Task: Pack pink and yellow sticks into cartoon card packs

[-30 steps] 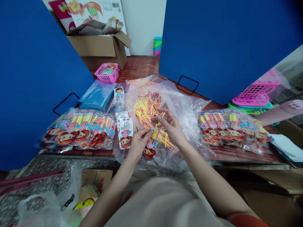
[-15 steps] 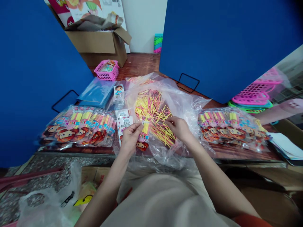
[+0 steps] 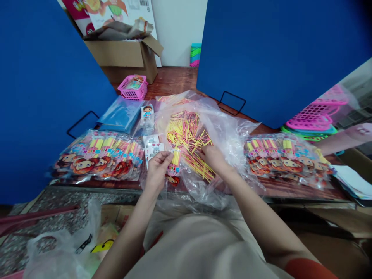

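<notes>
Side clutter, mostly blue and pink

So there's a big flat blue panel (image 3: 37, 97) on the left, plus a taller-looking blue panel with a black wire loop (image 3: 279, 58) on the right. Back left is an open brown cardboard box (image 3: 116, 54), with a small pink lattice plastic basket (image 3: 133, 94) near its front. Over on the far right, pink lattice plastic baskets (image 3: 308, 116) sit stacked, loose white paper sheets (image 3: 353, 182) near them. Lower left: a crumpled translucent white carrier bag (image 3: 49, 257).
</notes>
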Available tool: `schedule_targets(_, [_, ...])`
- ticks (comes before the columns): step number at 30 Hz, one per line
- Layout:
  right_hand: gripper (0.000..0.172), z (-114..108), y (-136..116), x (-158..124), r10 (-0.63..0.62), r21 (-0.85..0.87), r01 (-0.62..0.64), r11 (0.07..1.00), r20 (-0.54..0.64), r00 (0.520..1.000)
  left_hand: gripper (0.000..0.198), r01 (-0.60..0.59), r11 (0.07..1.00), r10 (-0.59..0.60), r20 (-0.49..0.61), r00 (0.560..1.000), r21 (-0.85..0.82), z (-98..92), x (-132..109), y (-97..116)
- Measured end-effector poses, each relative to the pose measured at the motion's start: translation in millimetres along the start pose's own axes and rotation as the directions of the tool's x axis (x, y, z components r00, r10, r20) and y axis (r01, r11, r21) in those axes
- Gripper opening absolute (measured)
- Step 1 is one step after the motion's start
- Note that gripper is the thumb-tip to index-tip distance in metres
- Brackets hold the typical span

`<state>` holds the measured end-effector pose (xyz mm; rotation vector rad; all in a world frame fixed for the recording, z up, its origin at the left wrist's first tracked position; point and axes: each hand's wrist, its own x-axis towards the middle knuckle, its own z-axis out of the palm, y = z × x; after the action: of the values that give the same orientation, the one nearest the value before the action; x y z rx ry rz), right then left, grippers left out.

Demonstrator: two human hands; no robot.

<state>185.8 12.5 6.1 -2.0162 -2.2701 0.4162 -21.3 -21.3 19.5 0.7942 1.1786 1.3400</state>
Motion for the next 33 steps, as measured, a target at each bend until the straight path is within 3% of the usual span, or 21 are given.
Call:
schedule_targets(5, [0.019,-6.0,-8.1,0.0,-0.064,0.282,0.097,0.954,-0.122,0.990,0.039,0.029,0.999,-0.029,-0.011,1.000,-0.016,-5.7,2.6,3.0])
schedule_targets(9, [0.021,2.0,-31.7,8.0,-0.202,0.168,0.214,0.962,-0.085,0.976,0.040,0.026,1.000,-0.026,-0.022,0.999,-0.012,-5.6,3.3,0.7])
schedule_targets(12, [0.022,10.8,-42.4,14.8,-0.219,0.078,0.220,0.972,-0.028,0.975,0.039,0.027,1.000,-0.028,-0.020,0.999,-0.013,-7.7,3.4,-1.7])
schedule_targets(17, [0.022,12.4,-36.4,16.7,-0.209,0.109,0.213,0.971,-0.048,0.977,0.039,0.041,0.999,-0.040,-0.025,0.999,0.005,-12.4,1.9,-2.8])
schedule_targets(19, [0.024,7.0,-31.3,14.6,-0.181,0.184,0.198,0.963,-0.110,0.977,0.039,0.051,0.998,-0.051,-0.014,0.999,0.021,-11.3,0.3,-2.1])
schedule_targets(21, [0.031,-1.1,-28.1,11.4,-0.107,0.431,0.215,0.876,-0.260,0.960,0.038,0.064,0.998,-0.064,0.001,0.998,0.026,-7.8,-1.8,-1.5])
schedule_targets(23, [0.042,-10.6,-27.7,7.3,0.018,0.716,0.318,0.621,-0.419,0.908,0.037,0.087,0.996,-0.088,0.032,0.996,0.026,-2.4,-4.3,-1.5])
schedule_targets(25, [0.051,-19.7,-29.9,2.9,0.123,0.828,0.437,0.351,-0.504,0.855,0.037,0.114,0.993,-0.115,0.074,0.991,0.023,3.6,-7.0,-2.3])
schedule_targets(26, [0.054,-23.5,-31.6,0.8,0.153,0.838,0.472,0.274,-0.522,0.839,0.037,0.130,0.991,-0.131,0.094,0.987,0.020,6.5,-8.3,-3.2])
schedule_targets(28, [0.056,-28.2,-35.1,-3.1,0.189,0.836,0.507,0.207,-0.543,0.818,0.036,0.156,0.988,-0.156,0.122,0.980,0.012,11.4,-10.5,-5.7])
schedule_targets(33, [0.049,-25.5,-42.6,-12.0,0.220,0.831,0.529,0.170,-0.555,0.802,0.032,0.178,0.984,-0.177,0.186,0.966,0.011,19.9,-14.6,-11.2])
